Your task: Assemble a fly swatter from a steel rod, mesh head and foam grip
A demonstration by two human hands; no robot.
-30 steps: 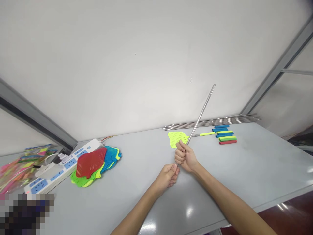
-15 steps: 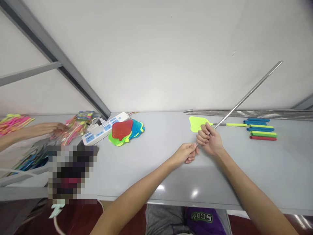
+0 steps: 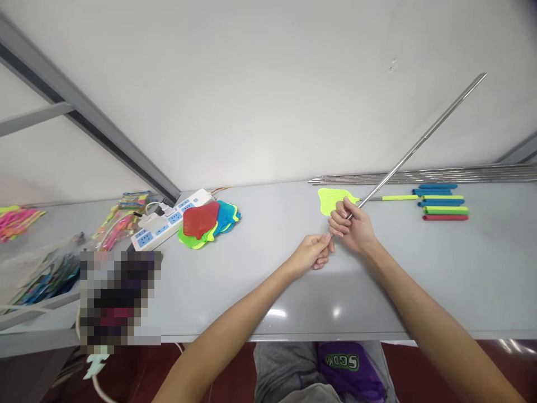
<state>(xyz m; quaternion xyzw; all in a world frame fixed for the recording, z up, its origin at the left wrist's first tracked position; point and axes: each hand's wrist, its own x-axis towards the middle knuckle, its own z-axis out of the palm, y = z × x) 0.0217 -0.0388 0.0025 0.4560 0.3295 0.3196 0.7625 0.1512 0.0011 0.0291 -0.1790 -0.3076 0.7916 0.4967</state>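
A long silver telescopic rod (image 3: 413, 150) slants up to the right from my two closed hands. My left hand (image 3: 312, 253) pinches its thin lower end. Just above, my right hand (image 3: 350, 225) is wrapped round the shaft. Behind my right fist lies a yellow-green fly swatter (image 3: 334, 200) with a metal stem and a yellow-green grip, flat on the table. To the left is a pile of loose swatter heads, with a red swatter head (image 3: 200, 219) on top of green, yellow and blue ones (image 3: 227, 215).
Several coloured grip tubes (image 3: 444, 210) lie at the right. More metal rods (image 3: 377, 178) lie along the wall. A white power strip (image 3: 161, 230) with plugs stands left of the swatter heads. Packaged colourful items (image 3: 119, 224) lie beyond it. A pixelated patch (image 3: 117, 296) covers the table's left front.
My view has swung left and the rod tilts lower to the right than a second ago. Both hands keep their hold. A co-worker's hand at the far left has gone from view.
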